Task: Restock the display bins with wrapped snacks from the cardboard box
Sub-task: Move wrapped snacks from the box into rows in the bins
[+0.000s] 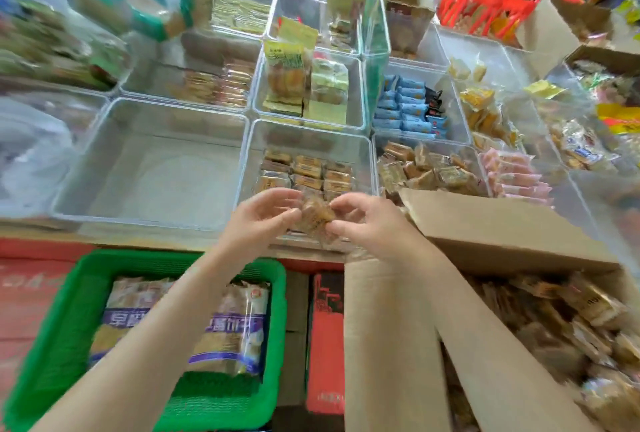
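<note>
Two bare forearms enter from the lower edge of the frame, narrowing to the left hand (261, 220) and right hand (369, 223) at centre. No sleeves, gloves, rings or wristwear show on either arm.

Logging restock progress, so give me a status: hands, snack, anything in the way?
Left hand and right hand both pinching one wrapped snack. Held over near edge of half-filled clear bin. Nothing blocking the drop.

The large clear plastic bin (152, 168) at left holds nothing, open from above. The brown cardboard box's raised flap (491, 223) walls off the right; a tall green-edged clear divider (375, 33) stands behind.
</note>
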Motion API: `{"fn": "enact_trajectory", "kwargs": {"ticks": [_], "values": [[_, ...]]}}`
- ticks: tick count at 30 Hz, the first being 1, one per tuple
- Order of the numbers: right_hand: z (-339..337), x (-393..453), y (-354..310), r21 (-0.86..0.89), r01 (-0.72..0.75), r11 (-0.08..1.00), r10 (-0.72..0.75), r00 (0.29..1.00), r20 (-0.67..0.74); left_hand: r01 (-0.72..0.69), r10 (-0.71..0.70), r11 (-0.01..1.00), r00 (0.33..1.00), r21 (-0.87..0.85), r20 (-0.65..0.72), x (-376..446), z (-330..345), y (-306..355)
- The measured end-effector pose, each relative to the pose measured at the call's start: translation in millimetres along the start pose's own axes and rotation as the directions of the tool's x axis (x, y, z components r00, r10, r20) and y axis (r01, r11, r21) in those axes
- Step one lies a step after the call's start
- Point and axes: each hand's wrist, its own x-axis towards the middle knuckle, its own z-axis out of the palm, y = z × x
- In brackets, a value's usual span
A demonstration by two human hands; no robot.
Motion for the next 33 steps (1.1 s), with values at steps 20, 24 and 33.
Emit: {"fn": "enact_trajectory", "kwargs": {"ticks": [20,24,33], "values": [[115,222,33,-0.189,-0.348,0.918,0.364,0.93,0.057,-0.012,0.006,0.352,1.0,0.936,0.011,78,-70,-121],[119,236,37,-0.227,-0.392,0.892,0.424,0.898,0.117,-0.022,0.038,0.315,0.999,0.949,0.011,79,-70,-125],[98,224,39,-0.031,-0.239,0.971,0.239,0.971,0.017,-0.02,0.087,0.268,0.996,0.963,-0.004,79,-69,-126]]}}
